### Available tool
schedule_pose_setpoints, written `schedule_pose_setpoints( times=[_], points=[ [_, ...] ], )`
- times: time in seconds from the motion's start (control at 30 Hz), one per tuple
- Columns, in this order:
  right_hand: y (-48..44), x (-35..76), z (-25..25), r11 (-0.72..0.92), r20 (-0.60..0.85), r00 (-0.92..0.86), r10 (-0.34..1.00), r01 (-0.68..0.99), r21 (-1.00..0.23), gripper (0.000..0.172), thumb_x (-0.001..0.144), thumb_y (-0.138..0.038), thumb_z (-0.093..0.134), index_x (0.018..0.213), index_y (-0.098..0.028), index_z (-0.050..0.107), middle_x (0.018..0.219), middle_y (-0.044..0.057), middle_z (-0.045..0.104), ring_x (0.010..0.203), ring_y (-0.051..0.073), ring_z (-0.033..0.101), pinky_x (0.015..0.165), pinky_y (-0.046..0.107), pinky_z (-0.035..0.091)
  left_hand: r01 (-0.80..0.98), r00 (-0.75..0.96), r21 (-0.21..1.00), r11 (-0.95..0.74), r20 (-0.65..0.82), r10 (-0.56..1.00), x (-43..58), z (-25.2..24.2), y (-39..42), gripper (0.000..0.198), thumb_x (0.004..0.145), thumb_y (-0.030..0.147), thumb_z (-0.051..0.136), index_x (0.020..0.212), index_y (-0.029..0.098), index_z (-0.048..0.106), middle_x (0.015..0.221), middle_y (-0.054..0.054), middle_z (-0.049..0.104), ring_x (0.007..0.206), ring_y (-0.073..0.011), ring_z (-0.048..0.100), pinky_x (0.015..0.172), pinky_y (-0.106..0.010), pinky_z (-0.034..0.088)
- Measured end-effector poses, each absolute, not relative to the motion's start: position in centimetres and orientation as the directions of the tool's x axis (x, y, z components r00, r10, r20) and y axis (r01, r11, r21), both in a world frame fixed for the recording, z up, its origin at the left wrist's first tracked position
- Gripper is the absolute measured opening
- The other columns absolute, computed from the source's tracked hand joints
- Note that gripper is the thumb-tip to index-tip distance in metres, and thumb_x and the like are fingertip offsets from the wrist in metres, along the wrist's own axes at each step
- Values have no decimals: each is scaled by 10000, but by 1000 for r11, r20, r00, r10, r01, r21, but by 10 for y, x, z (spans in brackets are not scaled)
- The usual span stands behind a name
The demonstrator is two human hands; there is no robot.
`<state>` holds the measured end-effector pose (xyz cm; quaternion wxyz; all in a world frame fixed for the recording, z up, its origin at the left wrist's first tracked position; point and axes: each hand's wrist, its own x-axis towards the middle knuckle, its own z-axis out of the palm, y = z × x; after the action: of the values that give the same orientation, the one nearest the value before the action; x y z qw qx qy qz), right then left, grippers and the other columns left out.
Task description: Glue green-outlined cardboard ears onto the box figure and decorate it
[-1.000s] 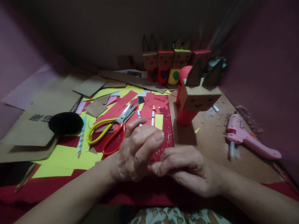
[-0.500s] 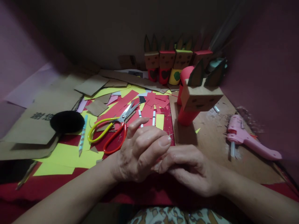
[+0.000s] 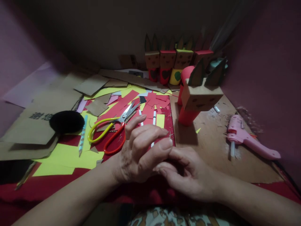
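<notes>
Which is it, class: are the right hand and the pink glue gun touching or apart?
Apart: the head view plainly shows brown board between the right hand and the pink glue gun.

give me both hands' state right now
Left hand: loosely curled; can't tell whether it holds anything.
Right hand: curled against the left hand; can't tell either.

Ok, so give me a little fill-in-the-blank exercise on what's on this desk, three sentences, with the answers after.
Beside the left hand lie scissors with one yellow handle loop and one ____ loop.
To the right of the right hand, a ____ glue gun lies on the brown board.
The nearest box-headed figure has ____ pointed ears.

Missing words: red; pink; two.
</notes>
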<state>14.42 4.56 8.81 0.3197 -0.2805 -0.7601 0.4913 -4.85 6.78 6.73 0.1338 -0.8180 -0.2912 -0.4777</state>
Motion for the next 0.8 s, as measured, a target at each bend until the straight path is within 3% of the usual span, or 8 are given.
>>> schedule_pose_setpoints(
  times=[0.07,0.13,0.27,0.43,0.8],
  points=[
    [43,144,90,383,218,-632,744,136,-914,102,887,-149,553,830,-129,635,683,4,563,587,105,489,525,230,421,557,363,-10,-831,902,232,-45,71,69,711,1013,484,533,1614,203,277,1106,-74,629,958,-224,646,1075,-491,484],
    [41,144,91,407,236,-617,751,151,-901,122,893,-161,554,823,-115,643,639,-16,522,526,85,420,471,221,364,549,357,-31,-836,912,200,-42,74,71,732,1009,494,543,1596,120,314,1095,-94,627,972,-238,647,1088,-509,474],
    [38,143,90,405,244,-593,768,153,-901,121,877,-145,543,790,-125,623,637,-13,519,528,85,416,469,221,359,552,358,-29,-833,911,205,-42,73,71,737,1010,488,547,1601,120,303,1110,-101,636,970,-250,655,1115,-560,447],
    [40,139,88,291,168,-586,793,122,-949,102,854,-144,513,773,-162,572,698,28,592,603,122,518,553,260,441,498,358,-5,-867,912,199,-43,70,70,760,963,343,637,1606,129,292,1176,-101,620,1044,-241,655,1152,-509,429],
    [39,137,86,75,-6,-551,834,126,-989,60,786,-193,516,726,-198,516,698,17,575,629,139,511,598,296,446,465,410,6,-885,885,221,-41,72,70,719,965,224,614,1596,101,292,1178,-111,618,1092,-243,638,1147,-530,435]
  ],
)
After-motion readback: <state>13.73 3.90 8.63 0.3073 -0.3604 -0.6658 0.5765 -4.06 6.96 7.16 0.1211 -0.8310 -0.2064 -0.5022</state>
